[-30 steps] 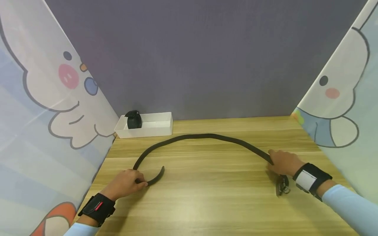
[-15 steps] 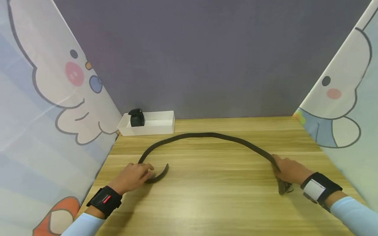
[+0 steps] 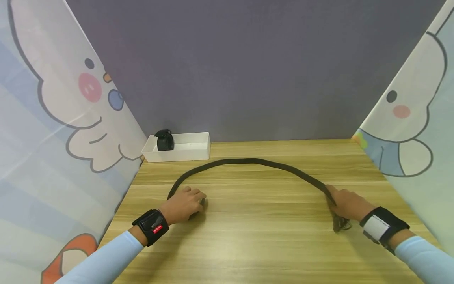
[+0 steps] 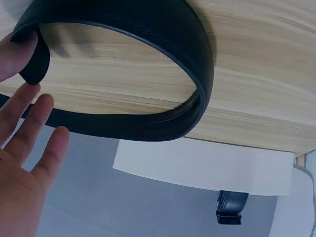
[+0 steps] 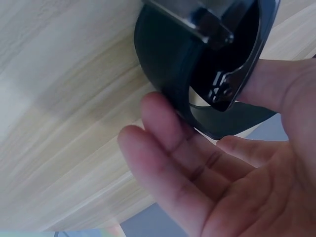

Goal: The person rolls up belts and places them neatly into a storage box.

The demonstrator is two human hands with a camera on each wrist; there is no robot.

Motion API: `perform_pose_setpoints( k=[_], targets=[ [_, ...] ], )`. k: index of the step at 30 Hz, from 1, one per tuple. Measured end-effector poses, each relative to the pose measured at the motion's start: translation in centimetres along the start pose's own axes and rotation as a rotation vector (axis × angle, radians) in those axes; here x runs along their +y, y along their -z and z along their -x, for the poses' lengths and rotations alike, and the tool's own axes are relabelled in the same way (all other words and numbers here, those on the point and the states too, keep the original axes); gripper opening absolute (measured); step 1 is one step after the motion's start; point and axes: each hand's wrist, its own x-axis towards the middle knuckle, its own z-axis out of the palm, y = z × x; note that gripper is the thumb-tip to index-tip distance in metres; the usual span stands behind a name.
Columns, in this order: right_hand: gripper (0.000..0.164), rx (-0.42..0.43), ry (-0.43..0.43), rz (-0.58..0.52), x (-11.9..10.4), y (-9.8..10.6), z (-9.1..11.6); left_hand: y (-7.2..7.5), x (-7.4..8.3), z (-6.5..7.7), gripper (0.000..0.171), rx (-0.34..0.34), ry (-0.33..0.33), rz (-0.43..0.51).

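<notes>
A long black belt [image 3: 248, 161] lies in a wide arch on the wooden table [image 3: 248, 236]. My left hand [image 3: 188, 199] rests over its curled tip. In the left wrist view, my thumb touches the tip of the belt [image 4: 163, 29], while the fingers [image 4: 29, 123] are straight and spread. My right hand [image 3: 345, 203] grips the belt near the metal buckle [image 3: 341, 225]. The right wrist view shows the strap [image 5: 163, 54] and buckle [image 5: 197, 19] between thumb and fingers [image 5: 173, 148].
A white tray [image 3: 191, 152] stands at the back left of the table, with a rolled black belt [image 3: 164, 141] in its left end. Cartoon-printed panels close both sides and a grey wall stands behind.
My left hand has slid right along the curled end, from the bend to the tip, which it now covers. The right hand has shifted slightly, still on the buckle end.
</notes>
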Motion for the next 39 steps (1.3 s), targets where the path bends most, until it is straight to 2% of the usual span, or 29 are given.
perform_pose_setpoints(
  k=[4,9,11,16,21,29,36,39],
  targets=[
    [0.056,-0.015,-0.017,0.0,0.0,0.2,-0.1,0.0,-0.2,-0.1,0.021,0.005,0.019,0.051],
    [0.06,-0.034,-0.028,0.022,0.1,0.2,-0.4,-0.6,-0.7,0.1,0.024,0.024,0.085,0.254],
    [0.061,-0.036,-0.028,0.03,0.1,0.2,-0.4,-1.0,-0.9,0.2,0.023,0.045,0.108,0.29],
    [0.06,-0.021,-0.014,0.044,0.1,0.0,-0.5,-1.9,-1.3,0.6,0.019,0.1,0.197,0.256],
    [0.056,0.004,0.003,0.06,0.1,-0.1,-0.5,-2.1,-1.4,0.5,0.014,0.14,0.286,0.268],
    [0.058,0.003,0.008,0.063,0.1,-0.1,-0.6,-2.5,-1.5,0.5,0.022,0.092,0.364,0.27],
    [0.057,0.031,0.035,0.069,0.1,-0.1,-0.6,-2.8,-1.5,0.9,0.025,0.113,0.456,0.258],
    [0.054,0.046,0.042,0.072,0.2,-0.2,-0.6,-3.0,-1.6,0.8,0.028,0.102,0.484,0.244]
  ],
)
